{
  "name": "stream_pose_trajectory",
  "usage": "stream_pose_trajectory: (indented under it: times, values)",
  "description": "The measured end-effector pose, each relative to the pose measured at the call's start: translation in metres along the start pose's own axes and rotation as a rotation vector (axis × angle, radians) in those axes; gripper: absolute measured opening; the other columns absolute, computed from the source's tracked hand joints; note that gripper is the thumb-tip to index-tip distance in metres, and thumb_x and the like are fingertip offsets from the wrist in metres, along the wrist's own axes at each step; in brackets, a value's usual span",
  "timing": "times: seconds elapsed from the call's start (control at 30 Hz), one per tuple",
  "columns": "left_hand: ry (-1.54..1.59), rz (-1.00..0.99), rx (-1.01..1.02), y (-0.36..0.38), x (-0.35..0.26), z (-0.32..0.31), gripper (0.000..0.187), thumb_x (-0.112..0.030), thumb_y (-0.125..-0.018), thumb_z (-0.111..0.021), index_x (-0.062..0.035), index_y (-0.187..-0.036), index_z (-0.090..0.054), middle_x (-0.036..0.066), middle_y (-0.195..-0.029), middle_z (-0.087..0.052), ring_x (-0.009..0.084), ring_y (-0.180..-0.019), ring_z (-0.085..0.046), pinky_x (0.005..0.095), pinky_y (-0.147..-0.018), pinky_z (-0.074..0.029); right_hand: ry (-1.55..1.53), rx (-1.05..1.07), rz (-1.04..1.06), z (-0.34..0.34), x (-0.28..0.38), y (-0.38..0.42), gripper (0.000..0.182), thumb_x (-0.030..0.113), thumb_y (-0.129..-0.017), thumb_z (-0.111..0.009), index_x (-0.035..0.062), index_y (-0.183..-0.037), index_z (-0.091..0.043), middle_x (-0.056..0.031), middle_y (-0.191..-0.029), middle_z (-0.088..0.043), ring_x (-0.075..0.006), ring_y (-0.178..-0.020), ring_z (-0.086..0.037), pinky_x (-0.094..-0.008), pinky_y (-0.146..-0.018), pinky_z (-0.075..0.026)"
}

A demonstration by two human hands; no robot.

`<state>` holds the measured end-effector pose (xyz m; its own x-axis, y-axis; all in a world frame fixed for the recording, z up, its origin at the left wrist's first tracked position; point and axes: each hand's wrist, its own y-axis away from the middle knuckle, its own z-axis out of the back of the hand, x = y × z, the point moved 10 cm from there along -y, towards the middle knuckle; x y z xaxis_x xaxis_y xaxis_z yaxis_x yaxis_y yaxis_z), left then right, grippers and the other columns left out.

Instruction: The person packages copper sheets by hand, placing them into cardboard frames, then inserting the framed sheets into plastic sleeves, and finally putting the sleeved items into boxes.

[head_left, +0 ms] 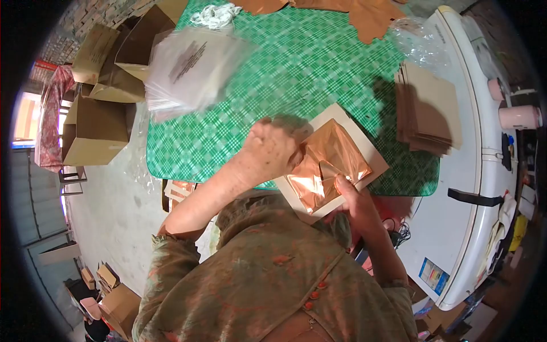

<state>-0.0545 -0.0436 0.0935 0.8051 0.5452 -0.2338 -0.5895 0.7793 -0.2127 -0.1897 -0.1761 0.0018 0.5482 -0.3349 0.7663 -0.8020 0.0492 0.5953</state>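
Observation:
A pale square card (373, 157) carries a shiny copper-coloured sheet (336, 145), creased and reflecting light. It is tilted at the table's near edge. My right hand (352, 194) grips its lower right side, with the thumb on top and the other fingers mostly hidden beneath. My left hand (273, 143) is over the card's upper left side, its fingers curled inward against the copper sheet and partly blurred. What those fingers pinch is hidden.
The table has a green checked cover (285, 74). Clear plastic sleeves (188, 71) are stacked at the left, brown cards (430, 111) at the right. White string (215, 16) and brown material (370, 20) lie at the back. Cardboard boxes (98, 128) stand left of the table.

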Motion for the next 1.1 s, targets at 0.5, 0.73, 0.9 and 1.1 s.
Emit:
stream_pose_trajectory:
  times: [0.5,0.73,0.9,1.1]
  values:
    - [-0.01,-0.104,-0.008,-0.012,-0.011,-0.01,0.016,-0.023,-0.087,-0.074,-0.0079,-0.084,-0.072,0.008,-0.069,-0.069,0.0264,-0.067,-0.071,0.0416,-0.07,-0.056,-0.105,0.046,0.117,-0.007,-0.002,-0.005,0.058,0.038,-0.113,-0.053,0.0056,-0.159,-0.038,-0.016,-0.139,-0.063,-0.0304,-0.099,-0.078,-0.0416,-0.062,-0.068]
    - [0.07,-0.077,0.015,-0.014,-0.012,-0.003,0.034,-0.021,-0.087,-0.077,-0.0038,-0.116,-0.072,0.016,-0.115,-0.073,0.0313,-0.105,-0.07,0.0447,-0.094,-0.052,-0.222,0.061,0.198,-0.015,-0.006,-0.007,0.059,0.041,-0.114,-0.053,0.007,-0.159,-0.035,-0.0155,-0.14,-0.063,-0.0321,-0.103,-0.078,-0.0434,-0.063,-0.069]
    - [0.413,0.154,-0.216,0.008,0.034,0.034,0.047,-0.023,-0.094,-0.078,-0.0041,-0.133,-0.062,0.012,-0.127,-0.064,0.031,-0.113,-0.065,0.0442,-0.099,-0.051,-0.405,0.051,0.258,-0.02,-0.026,-0.014,0.058,0.043,-0.115,-0.05,0.0081,-0.159,-0.036,-0.0143,-0.143,-0.062,-0.0325,-0.104,-0.077,-0.044,-0.067,-0.069]
    - [1.697,0.858,-0.336,0.096,0.073,-0.038,0.075,-0.034,-0.104,-0.074,-0.004,-0.161,-0.035,0.015,-0.148,-0.057,0.0327,-0.129,-0.063,0.0444,-0.105,-0.053,-0.359,0.042,0.253,-0.04,-0.02,-0.018,0.063,0.057,-0.113,-0.048,0.005,-0.149,-0.05,-0.0138,-0.132,-0.07,-0.0277,-0.102,-0.077,-0.0389,-0.072,-0.064]
